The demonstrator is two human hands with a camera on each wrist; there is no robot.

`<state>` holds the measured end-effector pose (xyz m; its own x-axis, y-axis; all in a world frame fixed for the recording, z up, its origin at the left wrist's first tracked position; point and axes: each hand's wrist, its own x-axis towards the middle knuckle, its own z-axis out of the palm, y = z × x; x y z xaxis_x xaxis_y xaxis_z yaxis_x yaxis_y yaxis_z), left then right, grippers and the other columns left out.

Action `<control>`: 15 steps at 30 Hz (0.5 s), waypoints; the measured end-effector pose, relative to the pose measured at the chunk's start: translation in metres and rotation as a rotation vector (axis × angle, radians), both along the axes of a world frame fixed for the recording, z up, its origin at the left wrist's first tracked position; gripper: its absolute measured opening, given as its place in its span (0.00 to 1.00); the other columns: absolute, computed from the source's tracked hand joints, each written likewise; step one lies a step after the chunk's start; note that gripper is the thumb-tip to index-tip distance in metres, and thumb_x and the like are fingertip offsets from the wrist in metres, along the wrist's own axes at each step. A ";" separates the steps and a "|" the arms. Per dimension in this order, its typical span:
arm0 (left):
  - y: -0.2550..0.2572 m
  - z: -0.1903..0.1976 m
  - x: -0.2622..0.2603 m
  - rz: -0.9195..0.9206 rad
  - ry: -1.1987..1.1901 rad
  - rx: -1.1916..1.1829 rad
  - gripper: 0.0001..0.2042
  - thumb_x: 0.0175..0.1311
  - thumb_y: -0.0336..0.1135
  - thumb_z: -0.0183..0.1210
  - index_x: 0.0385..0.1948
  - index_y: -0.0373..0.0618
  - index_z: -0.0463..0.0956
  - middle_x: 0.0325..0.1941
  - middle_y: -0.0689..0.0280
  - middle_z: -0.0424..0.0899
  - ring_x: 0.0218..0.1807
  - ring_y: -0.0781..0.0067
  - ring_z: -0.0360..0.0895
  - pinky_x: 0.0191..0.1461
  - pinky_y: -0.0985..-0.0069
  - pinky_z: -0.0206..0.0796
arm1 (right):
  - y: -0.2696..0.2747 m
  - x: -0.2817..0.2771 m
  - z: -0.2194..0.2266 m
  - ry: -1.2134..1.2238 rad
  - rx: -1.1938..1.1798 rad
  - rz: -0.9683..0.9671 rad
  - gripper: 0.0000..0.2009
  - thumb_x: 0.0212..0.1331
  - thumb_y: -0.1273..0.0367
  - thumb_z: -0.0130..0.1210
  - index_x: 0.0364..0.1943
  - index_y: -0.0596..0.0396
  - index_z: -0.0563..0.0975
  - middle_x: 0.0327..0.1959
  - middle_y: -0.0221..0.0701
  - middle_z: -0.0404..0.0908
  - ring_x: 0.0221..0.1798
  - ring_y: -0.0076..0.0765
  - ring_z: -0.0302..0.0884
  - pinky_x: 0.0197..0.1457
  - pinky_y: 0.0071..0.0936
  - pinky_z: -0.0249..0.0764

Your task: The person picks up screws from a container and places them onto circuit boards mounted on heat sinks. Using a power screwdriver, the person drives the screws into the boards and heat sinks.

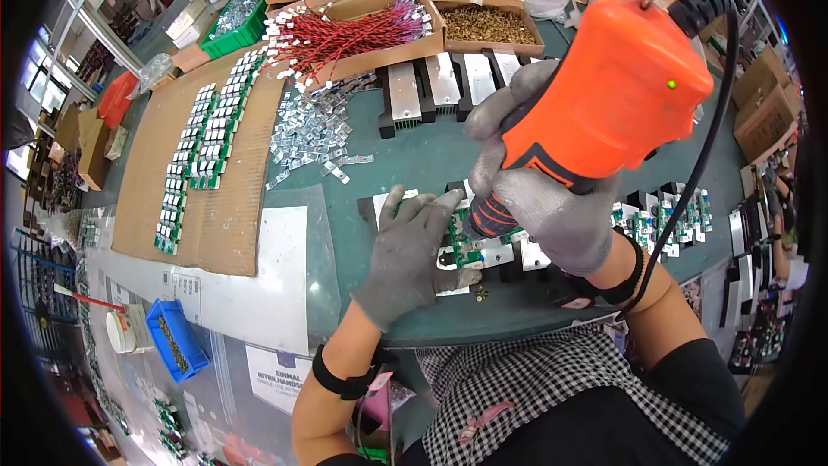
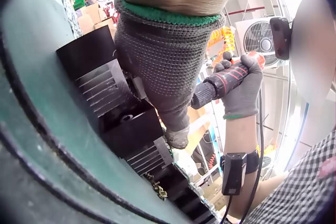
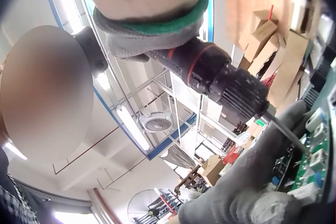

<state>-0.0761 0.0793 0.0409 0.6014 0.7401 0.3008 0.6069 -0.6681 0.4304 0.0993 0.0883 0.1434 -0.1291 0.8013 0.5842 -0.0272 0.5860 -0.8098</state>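
Observation:
An orange and black electric screwdriver (image 1: 604,95) is gripped by my gloved right hand (image 1: 552,198), fingers curled round its body, its nose pointing down at a green circuit board (image 1: 466,237). In the right wrist view the driver's bit (image 3: 286,132) reaches down to the board (image 3: 310,166) among white parts. My gloved left hand (image 1: 405,250) lies over the board and a metal heatsink, fingers spread, fingertips at the board's left side. Black heatsink blocks (image 2: 131,124) stand beneath the left hand (image 2: 163,71) in the left wrist view.
Finished-looking boards (image 1: 207,138) lie in rows on cardboard (image 1: 233,233). Loose metal clips (image 1: 310,129) lie behind the left hand. Boxes of red wires (image 1: 362,34) and brass screws (image 1: 487,24), plus heatsinks (image 1: 404,91), stand at the back. A black cable (image 1: 707,155) hangs at right.

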 end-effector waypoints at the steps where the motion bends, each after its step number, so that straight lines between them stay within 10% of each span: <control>1: 0.000 0.000 0.000 0.004 0.013 -0.003 0.47 0.37 0.57 0.70 0.62 0.44 0.62 0.51 0.59 0.76 0.60 0.59 0.69 0.74 0.53 0.41 | 0.000 0.002 -0.003 0.006 0.008 0.010 0.29 0.43 0.87 0.52 0.54 0.54 0.63 0.43 0.42 0.76 0.31 0.29 0.79 0.35 0.27 0.79; 15: 0.000 0.023 0.011 -0.028 -0.005 0.040 0.49 0.41 0.64 0.65 0.64 0.41 0.59 0.50 0.55 0.77 0.62 0.55 0.68 0.75 0.55 0.36 | -0.017 0.015 0.027 0.171 -0.019 -0.097 0.29 0.49 0.70 0.56 0.58 0.58 0.61 0.46 0.46 0.74 0.32 0.32 0.80 0.34 0.31 0.80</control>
<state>-0.0652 0.0788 0.0640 0.6201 0.7105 0.3326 0.5860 -0.7014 0.4058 0.1141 0.0712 0.1705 0.0495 0.8160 0.5759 -0.1094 0.5776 -0.8090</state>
